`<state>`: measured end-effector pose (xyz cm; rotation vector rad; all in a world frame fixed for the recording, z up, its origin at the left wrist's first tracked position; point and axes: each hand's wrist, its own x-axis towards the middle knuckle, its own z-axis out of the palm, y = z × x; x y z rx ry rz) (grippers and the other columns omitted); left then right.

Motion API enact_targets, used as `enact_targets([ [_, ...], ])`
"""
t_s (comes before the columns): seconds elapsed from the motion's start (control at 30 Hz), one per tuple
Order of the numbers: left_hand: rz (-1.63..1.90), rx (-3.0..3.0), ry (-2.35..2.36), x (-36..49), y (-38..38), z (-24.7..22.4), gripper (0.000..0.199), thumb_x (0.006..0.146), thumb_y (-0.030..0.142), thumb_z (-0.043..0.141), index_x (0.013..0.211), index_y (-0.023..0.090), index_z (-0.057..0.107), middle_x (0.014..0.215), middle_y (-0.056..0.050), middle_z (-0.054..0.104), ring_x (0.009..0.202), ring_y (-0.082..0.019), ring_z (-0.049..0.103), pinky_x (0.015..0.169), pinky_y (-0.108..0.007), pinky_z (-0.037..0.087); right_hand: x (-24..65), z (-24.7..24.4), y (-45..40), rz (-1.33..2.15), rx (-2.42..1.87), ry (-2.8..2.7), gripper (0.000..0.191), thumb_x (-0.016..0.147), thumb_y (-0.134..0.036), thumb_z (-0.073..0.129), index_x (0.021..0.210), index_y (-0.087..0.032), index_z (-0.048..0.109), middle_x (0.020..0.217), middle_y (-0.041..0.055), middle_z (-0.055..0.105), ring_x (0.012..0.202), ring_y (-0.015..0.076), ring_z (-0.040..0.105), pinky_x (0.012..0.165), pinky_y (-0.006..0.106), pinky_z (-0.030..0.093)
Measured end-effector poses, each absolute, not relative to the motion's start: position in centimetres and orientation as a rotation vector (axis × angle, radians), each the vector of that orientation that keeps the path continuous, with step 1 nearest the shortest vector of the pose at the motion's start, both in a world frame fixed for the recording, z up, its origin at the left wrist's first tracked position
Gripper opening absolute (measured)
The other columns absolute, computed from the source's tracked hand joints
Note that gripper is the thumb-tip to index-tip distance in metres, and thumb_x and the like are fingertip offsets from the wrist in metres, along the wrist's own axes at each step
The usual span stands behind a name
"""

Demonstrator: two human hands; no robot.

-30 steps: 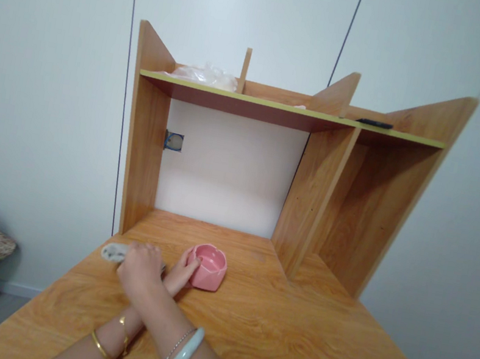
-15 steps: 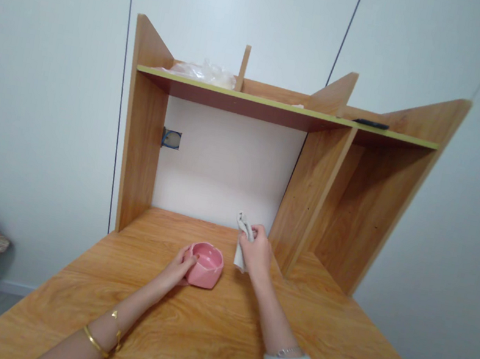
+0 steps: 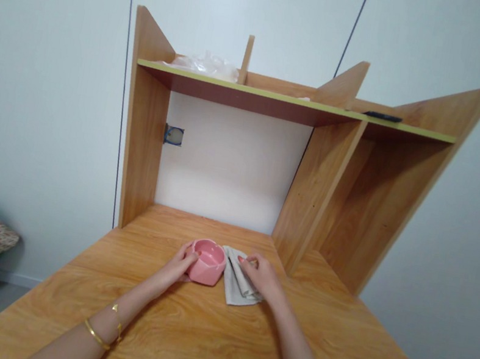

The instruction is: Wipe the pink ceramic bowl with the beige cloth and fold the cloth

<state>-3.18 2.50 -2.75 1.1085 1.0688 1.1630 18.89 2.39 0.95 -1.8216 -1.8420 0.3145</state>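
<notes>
A left hand (image 3: pixel 177 264) grasps a pink, faceted, glossy bowl (image 3: pixel 205 273) at its 9 o'clock side on a wood-grain desk (image 3: pixel 203 334), with a light-gray folded cloth (image 3: pixel 232 286) lying just beside it at 4 o'clock. The right hand (image 3: pixel 263 275) curls its fingers at the cloth's 2 o'clock side; whether they pinch the fabric cannot be told.
</notes>
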Motion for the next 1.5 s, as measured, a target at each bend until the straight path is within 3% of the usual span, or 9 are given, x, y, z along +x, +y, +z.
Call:
enact_targets([
  [0.1,1.155,1.108,1.054,-3.2,2.4,-2.8,0.061,0.073,0.046,0.058,0.126,0.027,0.036,0.113,-0.008,0.054,0.084,-0.019,0.057,0.056,-0.023,0.045,19.6,0.7,1.8,0.322,-1.812,-1.972,0.047,0.065,-0.052,0.059,0.095,-0.015,0.059,0.083,0.0074,0.064,0.075,0.0197,0.057,0.058,0.025,0.037],
  [0.17,1.153,1.111,1.054,-3.2,2.4,-2.8,0.061,0.073,0.045,0.058,0.126,0.027,0.036,0.113,-0.008,0.054,0.082,-0.019,0.057,0.055,-0.022,0.044,19.7,0.8,1.4,0.236,-1.858,-2.05,0.044,0.058,-0.04,0.067,0.096,-0.018,0.06,0.088,0.0062,0.064,0.08,0.02,0.056,0.061,0.025,0.038],
  [0.27,1.153,1.117,1.042,-3.3,2.3,-2.7,0.061,0.073,0.046,0.058,0.126,0.027,0.036,0.111,-0.008,0.055,0.081,-0.018,0.058,0.057,-0.023,0.045,20.2,1.4,1.1,0.097,-1.962,-2.048,0.018,0.064,-0.017,0.059,0.081,-0.019,0.064,0.084,0.007,0.063,0.084,0.0216,0.056,0.066,0.027,0.037],
  [0.33,1.145,1.122,1.048,-3.2,2.4,-2.7,0.059,0.074,0.046,0.057,0.126,0.026,0.036,0.109,-0.008,0.056,0.08,-0.018,0.058,0.057,-0.023,0.046,20.7,2.2,1.0,-0.011,-2.022,-1.969,0.019,0.068,-0.01,0.049,0.075,-0.018,0.065,0.085,0.011,0.062,0.088,0.0251,0.054,0.07,0.032,0.035],
  [0.47,1.145,1.11,1.1,-3.0,2.6,-2.7,0.056,0.076,0.044,0.054,0.126,0.025,0.035,0.108,-0.008,0.055,0.08,-0.018,0.058,0.054,-0.022,0.045,21.6,3.4,0.8,-0.326,-1.981,-1.63,0.029,0.08,-0.013,0.038,0.091,-0.02,0.063,0.091,0.0109,0.056,0.082,0.0221,0.055,0.07,0.033,0.035],
  [0.6,1.171,1.117,1.11,-2.9,2.6,-2.8,0.057,0.076,0.043,0.054,0.126,0.024,0.036,0.112,-0.009,0.055,0.085,-0.02,0.058,0.057,-0.025,0.047,21.0,3.8,0.8,-0.358,-1.496,-1.389,0.028,0.082,-0.017,0.033,0.092,-0.019,0.059,0.094,0.0086,0.05,0.083,0.0194,0.053,0.072,0.032,0.04],
  [0.7,1.273,1.231,1.086,-3.1,2.7,-3.0,0.056,0.072,0.04,0.059,0.122,0.021,0.044,0.112,-0.01,0.057,0.095,-0.023,0.056,0.072,-0.031,0.048,19.8,3.6,0.9,-0.331,-1.183,-1.428,0.027,0.079,-0.015,0.032,0.088,-0.019,0.057,0.095,0.0079,0.048,0.091,0.0195,0.05,0.08,0.033,0.04],
  [0.87,1.393,1.438,1.047,-3.4,3.2,-3.4,0.052,0.07,0.034,0.061,0.117,0.016,0.05,0.117,-0.01,0.055,0.111,-0.024,0.048,0.096,-0.034,0.034,17.8,3.0,0.8,-0.25,-0.989,-1.608,0.026,0.075,-0.009,0.031,0.082,-0.02,0.054,0.102,0.0068,0.051,0.1,0.0185,0.047,0.087,0.034,0.037],
  [1.5,1.328,1.405,1.012,-3.7,4.1,-4.0,0.056,0.071,0.037,0.059,0.12,0.013,0.046,0.12,-0.013,0.054,0.111,-0.025,0.049,0.094,-0.036,0.036,24.6,7.2,1.0,-0.394,-0.849,-0.95,0.016,0.07,-0.014,0.037,0.069,-0.019,0.052,0.087,0.0043,0.054,0.09,0.0179,0.051,0.086,0.038,0.036],
])
